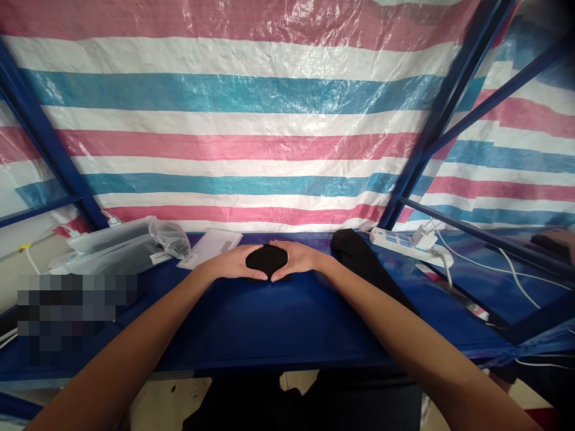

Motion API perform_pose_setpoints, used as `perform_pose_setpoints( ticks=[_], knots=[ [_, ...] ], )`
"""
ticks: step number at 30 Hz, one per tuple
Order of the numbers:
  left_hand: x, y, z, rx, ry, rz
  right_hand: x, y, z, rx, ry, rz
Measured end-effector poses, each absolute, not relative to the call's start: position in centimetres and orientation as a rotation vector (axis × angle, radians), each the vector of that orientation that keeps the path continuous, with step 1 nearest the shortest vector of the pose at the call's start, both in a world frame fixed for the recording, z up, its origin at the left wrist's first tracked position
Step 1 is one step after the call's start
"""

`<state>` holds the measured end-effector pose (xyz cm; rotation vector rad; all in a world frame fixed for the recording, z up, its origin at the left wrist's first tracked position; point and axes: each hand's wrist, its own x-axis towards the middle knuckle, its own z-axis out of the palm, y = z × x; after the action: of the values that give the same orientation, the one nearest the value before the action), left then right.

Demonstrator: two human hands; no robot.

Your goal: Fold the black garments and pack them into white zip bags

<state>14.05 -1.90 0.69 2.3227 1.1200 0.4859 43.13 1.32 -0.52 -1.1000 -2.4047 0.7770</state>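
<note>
The black rounded cloth bundle (266, 261) before me looks matt. My long blue surface (251, 335) looks like smooth, glossy painted metal. The red, white and blue striped sheet (269, 96) is shiny, wrinkled woven plastic; the white oblong power strip (399, 240), smooth plastic.

Your left hand (236, 263) and right hand (300, 257) hide the ends of the black item (266, 261); pixelation (67, 317) blurs the left of the worktop (269, 326)

1. One left hand (238, 261) and one right hand (300, 258) — two in all.
2. One black item (266, 261) between them.
3. One blue tabletop (269, 323).
4. One long black cloth (365, 258).
5. One white power strip (392, 239).
6. Two thick blue posts (56, 146) — one each side.
7. At least one clear plastic bag (169, 237).
</note>
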Motion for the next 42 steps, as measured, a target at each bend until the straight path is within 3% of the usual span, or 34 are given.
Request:
perform_pose_setpoints(
  ticks=[8, 19, 34, 42],
  knots=[
    [14.8, -2.6, 0.6, 2.252, 1.292, 0.672, 43.1, 0.3, 0.3, -1.060, -2.301, 0.681],
    [15.5, -2.2, 0.1, 1.444, 1.073, 1.127, 42.7, 0.7, -0.4, -0.778, -1.570, 1.360],
    [18.2, -2.6, -1.2, 1.010, 0.700, 1.332, 40.4, 1.3, -1.0, -0.776, -1.206, 1.420],
    [16.8, -1.6, -1.1, 0.997, 0.810, 1.481, 42.5, 0.8, 0.6, -0.787, -1.337, 1.615]
  ],
)
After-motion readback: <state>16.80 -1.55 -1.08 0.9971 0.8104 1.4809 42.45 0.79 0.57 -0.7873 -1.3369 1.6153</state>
